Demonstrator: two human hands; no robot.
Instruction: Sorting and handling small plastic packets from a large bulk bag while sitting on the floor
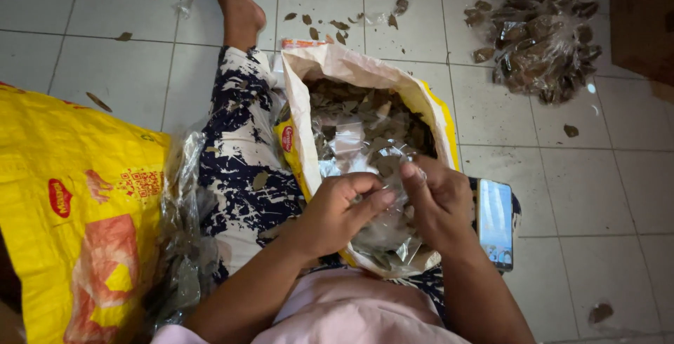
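Seated on a white tiled floor (590,196), the person works over an open woven sack (365,77) that lies between the legs, its cream inner lining rolled outward and its mouth filled with dried brown leaves (351,116). Both hands meet just at the near rim of that sack, at about six o'clock of its opening. The left hand (337,210) is curled, thumb and fingers pinched on a small clear plastic bag (385,168), and the right hand (439,200) grips the same bag from the other side, so the two hands are close together and both clamped on the crinkled film; a few leaves show through it. More clear plastic (386,242) gathers beneath the hands against the sack's edge. At three o'clock of the right hand, just beside the wrist, a smartphone (496,221) rests with its screen lit. At nine o'clock, well apart from the hands, a large yellow woven sack (70,203) lies on its side, with a bundle of clear plastic bags (186,246) spilling along its edge. Toward one o'clock, farther off on the floor, sits a pile of filled clear packets of leaves (537,42). Loose leaf scraps (337,24) dot the tiles near the bare foot (239,7) at eleven o'clock.
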